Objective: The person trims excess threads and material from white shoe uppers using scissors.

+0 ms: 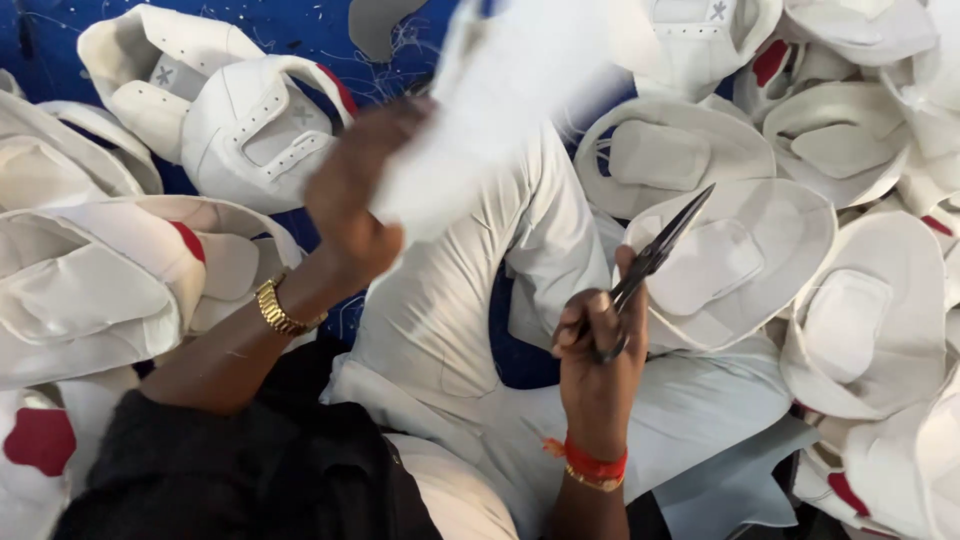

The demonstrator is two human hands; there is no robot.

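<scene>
A white piece of shoe upper (500, 90), blurred as it is held up, sits in the upper middle of the frame, pinched along its left edge by the left hand (355, 195), whose fingers are curled closed on it. A gold wristwatch (280, 308) circles that wrist, and a dark sleeve (250, 460) fills the lower left.

Lower and to the right, the right hand (598, 350) is closed around the handles of a pair of black scissors (655, 255); the blades look closed and point up and to the right, well apart from the held piece. Red and gold bangles (592, 467) ring that wrist.

Under both hands lies white cloth (450, 300) draped across the middle of the frame. All around it are heaps of white stitched shoe uppers (250, 125), some with red patches: one heap at upper left, another down the left edge, more across the upper right and right side (860, 320). Between them shows a blue surface (290, 25) scattered with loose thread ends.
</scene>
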